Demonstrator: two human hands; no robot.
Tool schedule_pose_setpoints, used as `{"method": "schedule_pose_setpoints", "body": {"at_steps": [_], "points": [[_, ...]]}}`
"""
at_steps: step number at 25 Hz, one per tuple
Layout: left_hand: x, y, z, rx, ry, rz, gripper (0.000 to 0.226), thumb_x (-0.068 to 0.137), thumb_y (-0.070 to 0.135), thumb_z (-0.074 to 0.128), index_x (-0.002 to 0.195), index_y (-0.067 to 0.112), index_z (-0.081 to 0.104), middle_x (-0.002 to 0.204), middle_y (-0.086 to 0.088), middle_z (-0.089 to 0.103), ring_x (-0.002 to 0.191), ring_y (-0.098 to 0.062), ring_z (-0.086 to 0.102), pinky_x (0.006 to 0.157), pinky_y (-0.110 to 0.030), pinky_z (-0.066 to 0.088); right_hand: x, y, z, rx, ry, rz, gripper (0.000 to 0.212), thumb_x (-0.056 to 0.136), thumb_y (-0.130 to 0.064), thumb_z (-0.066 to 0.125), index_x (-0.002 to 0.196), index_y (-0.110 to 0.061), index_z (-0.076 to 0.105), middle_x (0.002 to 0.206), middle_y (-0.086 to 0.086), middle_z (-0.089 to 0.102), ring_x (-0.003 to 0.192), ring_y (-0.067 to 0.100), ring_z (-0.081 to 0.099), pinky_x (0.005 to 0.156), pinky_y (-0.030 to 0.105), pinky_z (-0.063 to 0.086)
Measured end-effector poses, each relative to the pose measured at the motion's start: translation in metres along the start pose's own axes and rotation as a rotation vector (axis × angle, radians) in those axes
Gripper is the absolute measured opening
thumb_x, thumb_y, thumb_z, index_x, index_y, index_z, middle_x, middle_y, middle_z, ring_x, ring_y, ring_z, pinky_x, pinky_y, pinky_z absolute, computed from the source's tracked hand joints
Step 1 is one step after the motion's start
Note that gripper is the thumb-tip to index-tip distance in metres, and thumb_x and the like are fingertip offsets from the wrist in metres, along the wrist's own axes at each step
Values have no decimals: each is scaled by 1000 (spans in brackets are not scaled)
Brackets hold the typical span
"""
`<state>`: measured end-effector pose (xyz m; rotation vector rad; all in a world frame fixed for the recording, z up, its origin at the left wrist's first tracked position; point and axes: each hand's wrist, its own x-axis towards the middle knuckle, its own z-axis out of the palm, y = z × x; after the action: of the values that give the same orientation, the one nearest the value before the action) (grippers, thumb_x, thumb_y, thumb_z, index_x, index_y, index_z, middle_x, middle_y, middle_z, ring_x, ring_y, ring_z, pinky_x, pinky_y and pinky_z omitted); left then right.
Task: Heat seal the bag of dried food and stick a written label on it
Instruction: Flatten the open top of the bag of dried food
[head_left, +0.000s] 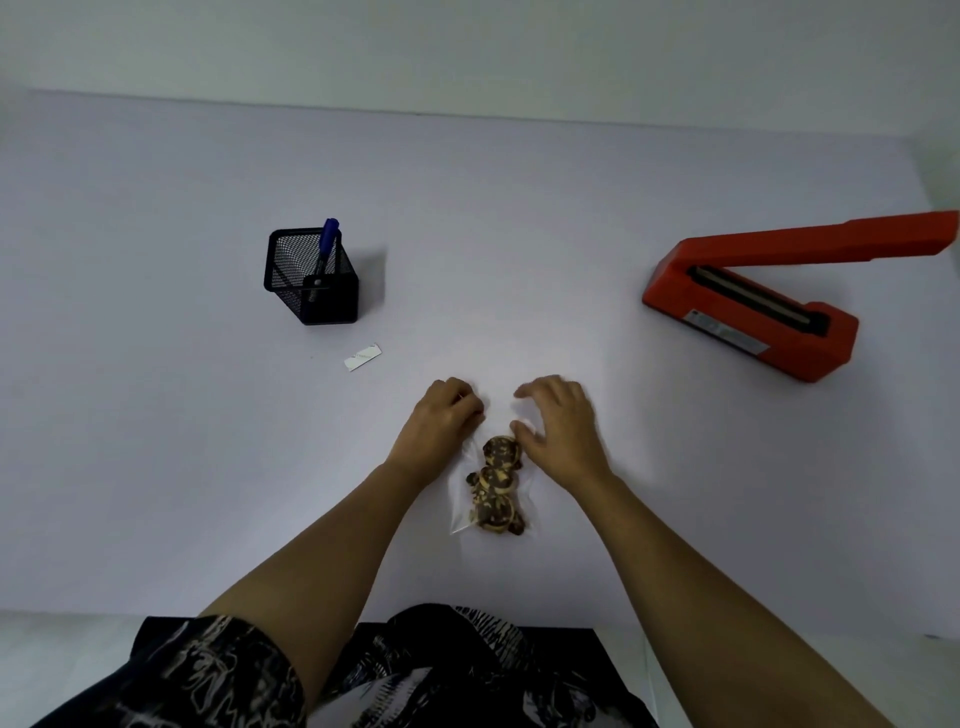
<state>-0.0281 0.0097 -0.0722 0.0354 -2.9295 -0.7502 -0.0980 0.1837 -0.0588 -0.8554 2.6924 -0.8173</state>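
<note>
– Pinching the top left corner of the bag (491, 483) with the left hand (447, 415), by the look of it, fingers curled in on the clear film.
– And the right hand (558, 421)?
– Spread wide and relaxed over the top right corner, thumb against the edge, gripping nothing. Probably smoothing the mouth flat for a clean seal.
– Whereabouts, the bag?
– Flat on the table (519, 234), near the front edge, straight ahead. Dried food bunched in the lower part, mouth pointing away.
– Odd, with the heat sealer (753, 306) well off to the right?
– Not really. Lever raised, bar exposed, ready to take the mouth; sealing not yet done, at a guess. Label (362, 357) lying off to the left near the pen holder (311, 280), marker (326, 244) standing inside, handy for the writing.
– Anything hard to make out?
– Plenty. Film nearly invisible against the pale table, so no tracing the mouth or confirming the pinch. Left fingertips tucked under. Sealer lever cut off at the right edge. Print on the label unreadable.
</note>
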Motion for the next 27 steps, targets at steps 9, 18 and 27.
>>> {"method": "schedule_pose_setpoints", "body": {"at_steps": [9,18,27], "points": [[-7,-21,-3,13,-80,141,33,93,30,48,102,7,70,105,-10,69,94,-27,61,86,-29,45,-6,12,-4,95,-106,-117,21,86,-17,62,103,-8,70,102,9,71,98,22,64,89,24,43],[11,-17,-18,18,-348,360,34,86,16,40,98,6,71,97,-11,69,88,-29,65,83,-24,41,5,11,-7,-67,-239,-111,25,88,-19,58,113,-19,62,115,-1,59,110,19,52,91,38,38],[34,-26,-22,37,-494,200,51,86,22,65,132,8,51,135,-15,48,123,-32,45,103,-39,39,15,11,-18,-155,-366,-62,48,88,-32,56,134,-26,42,139,-7,40,130,14,35,101,37,26]]}}
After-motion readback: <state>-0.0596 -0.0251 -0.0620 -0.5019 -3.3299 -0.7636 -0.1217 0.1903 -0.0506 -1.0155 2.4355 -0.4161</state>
